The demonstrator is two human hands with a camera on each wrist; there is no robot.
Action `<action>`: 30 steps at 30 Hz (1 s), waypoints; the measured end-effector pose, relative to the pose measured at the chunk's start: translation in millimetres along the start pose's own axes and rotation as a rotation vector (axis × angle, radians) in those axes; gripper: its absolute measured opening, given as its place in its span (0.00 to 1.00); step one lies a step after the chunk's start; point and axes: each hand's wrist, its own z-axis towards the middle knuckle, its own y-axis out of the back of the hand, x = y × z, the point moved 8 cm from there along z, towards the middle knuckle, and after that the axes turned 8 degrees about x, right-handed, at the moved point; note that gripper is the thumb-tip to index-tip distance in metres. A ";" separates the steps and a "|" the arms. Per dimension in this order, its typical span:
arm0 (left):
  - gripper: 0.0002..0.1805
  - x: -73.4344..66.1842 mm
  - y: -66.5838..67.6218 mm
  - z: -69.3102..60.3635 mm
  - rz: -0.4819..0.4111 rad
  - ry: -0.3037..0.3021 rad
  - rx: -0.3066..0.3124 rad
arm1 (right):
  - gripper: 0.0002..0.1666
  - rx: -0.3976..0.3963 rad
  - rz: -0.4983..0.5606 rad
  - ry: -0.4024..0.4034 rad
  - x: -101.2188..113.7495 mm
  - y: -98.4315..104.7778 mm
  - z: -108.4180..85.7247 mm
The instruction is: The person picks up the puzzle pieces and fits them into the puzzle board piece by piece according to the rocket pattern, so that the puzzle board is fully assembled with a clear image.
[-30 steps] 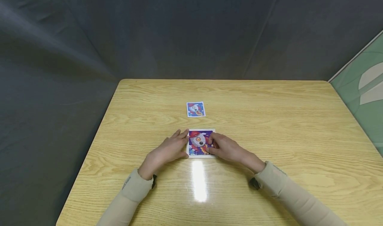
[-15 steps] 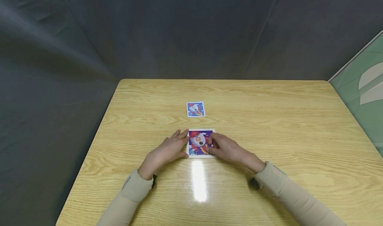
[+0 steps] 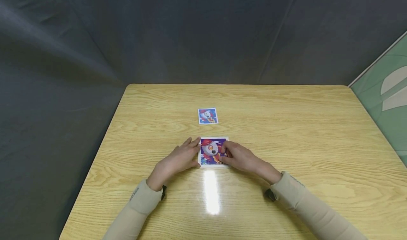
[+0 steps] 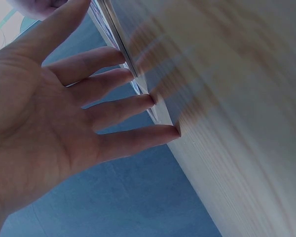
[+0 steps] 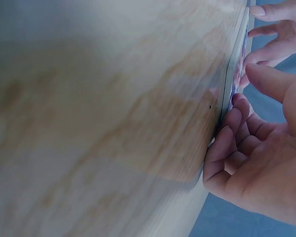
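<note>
A flat square picture puzzle (image 3: 210,155) with a white border lies on the table; its picture shows a red and white rocket on purple. My left hand (image 3: 180,157) rests along the puzzle's left edge, with straight, spread fingers touching the border. In the left wrist view, the fingertips of the left hand (image 4: 64,113) meet the puzzle's side and the tabletop. My right hand (image 3: 241,156) grips the puzzle at its right side, index finger and thumb over the picture. The right wrist view shows the curled fingers of the right hand (image 5: 259,148) at the puzzle's edge (image 5: 231,74).
A small card (image 3: 208,116) with a similar rocket picture lies behind the puzzle. The wooden table (image 3: 286,127) has a dark curtain (image 3: 203,35) along its back and left. A green panel (image 3: 384,88) stands at the right.
</note>
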 end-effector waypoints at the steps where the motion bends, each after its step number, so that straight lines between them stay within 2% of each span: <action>1: 0.37 0.2 -0.2 0.0 -0.003 0.001 0.000 | 0.10 0.001 0.001 0.001 0.0 0.0 0.0; 17: 0.37 1.1 0.4 -0.4 -0.004 -0.009 -0.004 | 0.10 0.014 0.019 -0.006 -0.7 -0.4 0.8; 30: 0.38 0.9 0.7 0.7 -0.027 0.014 0.002 | 0.10 0.002 0.031 -0.014 0.0 -0.1 -0.3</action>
